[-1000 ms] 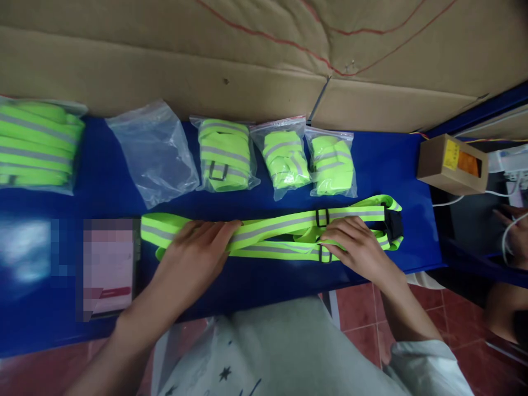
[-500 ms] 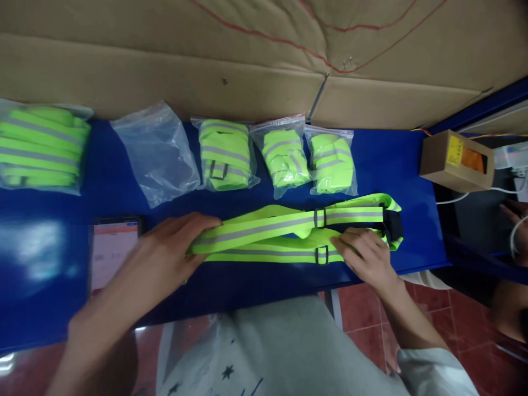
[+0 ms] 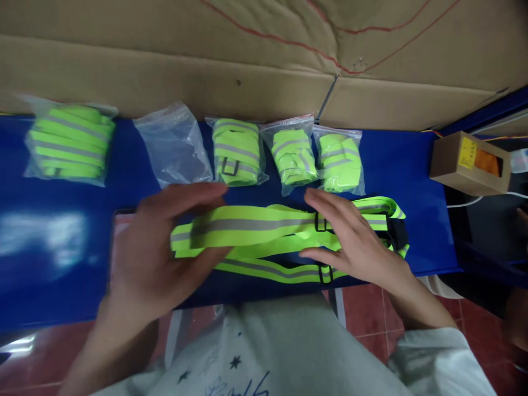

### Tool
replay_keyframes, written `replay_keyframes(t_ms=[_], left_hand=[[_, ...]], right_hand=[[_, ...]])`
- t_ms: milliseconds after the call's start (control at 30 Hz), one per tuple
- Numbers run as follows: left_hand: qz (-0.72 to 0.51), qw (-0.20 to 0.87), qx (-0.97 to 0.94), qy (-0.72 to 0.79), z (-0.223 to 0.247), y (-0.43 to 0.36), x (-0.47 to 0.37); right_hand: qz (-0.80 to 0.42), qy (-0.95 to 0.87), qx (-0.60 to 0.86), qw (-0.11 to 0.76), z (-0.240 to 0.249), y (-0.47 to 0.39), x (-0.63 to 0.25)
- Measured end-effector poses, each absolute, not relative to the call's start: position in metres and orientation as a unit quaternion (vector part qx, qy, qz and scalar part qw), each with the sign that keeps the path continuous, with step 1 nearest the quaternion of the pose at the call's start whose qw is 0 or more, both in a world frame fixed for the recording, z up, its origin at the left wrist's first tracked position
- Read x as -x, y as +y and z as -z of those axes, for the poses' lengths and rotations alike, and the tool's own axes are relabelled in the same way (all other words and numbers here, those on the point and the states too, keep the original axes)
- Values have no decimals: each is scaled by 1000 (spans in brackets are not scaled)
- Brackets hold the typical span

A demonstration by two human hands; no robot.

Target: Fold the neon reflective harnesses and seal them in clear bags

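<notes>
A neon-green reflective strap (image 3: 256, 224) with a grey stripe lies folded lengthwise on the blue table, its black buckles toward the right. My left hand (image 3: 159, 247), somewhat blurred, is around the strap's left end with thumb and fingers spread apart. Over the right part of the strap, beside a buckle (image 3: 325, 274), my right hand (image 3: 350, 236) is open, its thumb apart from the fingers. A black piece (image 3: 398, 234) joins the strap's right end. Behind my left hand, a phone (image 3: 119, 231) is mostly hidden.
Along the back of the blue table (image 3: 396, 165) lie bagged green straps (image 3: 70, 143), (image 3: 237, 151) and an empty clear zip bag (image 3: 175, 148). A small cardboard box (image 3: 457, 165) stands at the right end. A cardboard wall (image 3: 165, 71) closes off the back.
My left hand has opened from its grip on the strap's left end. My right hand has lifted and spread its fingers. The lower strap has shifted toward me, and the view has moved left.
</notes>
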State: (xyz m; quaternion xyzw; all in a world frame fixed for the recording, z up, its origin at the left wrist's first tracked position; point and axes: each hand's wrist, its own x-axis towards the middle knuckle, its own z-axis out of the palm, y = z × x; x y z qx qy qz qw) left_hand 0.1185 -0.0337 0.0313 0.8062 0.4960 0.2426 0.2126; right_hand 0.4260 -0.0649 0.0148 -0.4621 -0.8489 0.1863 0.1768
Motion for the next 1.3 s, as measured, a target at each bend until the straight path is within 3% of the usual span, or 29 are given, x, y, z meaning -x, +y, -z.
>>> replay_keyframes(t_ms=[100,167,300,367,467,533,700,800,933,1067,1200,1300], left_hand=[[-266,246,-823,438,-34,-29,-122],[-200,243,-836,449,-30,-33,-112],[-99,211,-811,537,-8,-67,-73],[-97,201,-762,608,7,-86,-59],[-105,215,-678,695,25,-103,-56],[-112,233,-661,705,32,-105,-62],[-222,262,-714,610,21,-97,-82],[-294,281,-723,558,8,-93,-91],[-370,331,-719,487,7,-84,-99],[-358,411,-693,472,15,-72,-101],[-300,420,-704,489,4,-66,-93],[-343,412,-714,451,-9,-64,-82]], right_hand=[[-275,-852,397,202,-18,-35,-396],[-316,-845,383,199,-20,-24,-387],[-289,-835,428,191,-19,-19,-403],[-261,-842,453,136,-15,-20,-422],[-192,-874,447,-12,-7,-23,-450],[-168,-890,421,-37,-8,-25,-457],[-121,-921,370,28,-41,-28,-403],[-209,-931,295,46,-53,-24,-352],[-296,-902,305,70,-45,-7,-320],[-384,-850,343,111,-38,9,-327],[-333,-843,387,170,-46,11,-345],[-280,-848,408,189,-61,6,-361]])
